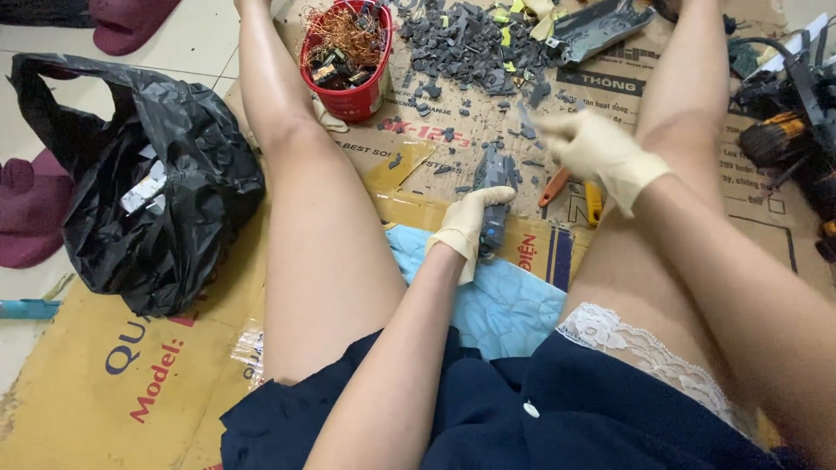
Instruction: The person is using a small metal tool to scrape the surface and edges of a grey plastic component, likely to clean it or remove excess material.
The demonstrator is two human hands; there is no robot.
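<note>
I sit on flattened cardboard [113, 383] with my legs stretched out. My left hand [466, 224], in a cream glove, grips a dark grey rectangular block [494, 198] standing upright on the cardboard between my legs. My right hand [596, 150], also gloved, is blurred and raised just right of the block's top; whether it holds a small grey piece I cannot tell. An orange-handled tool [554, 186] and a yellow-handled tool [593, 203] lie below that hand.
A red bucket [353, 97] with copper wire and small parts stands ahead on the left. Several grey broken pieces [470, 43] are heaped beyond. A black plastic bag [165, 174] sits left. Power tools [788, 139] lie right. A blue cloth [505, 300] lies under me.
</note>
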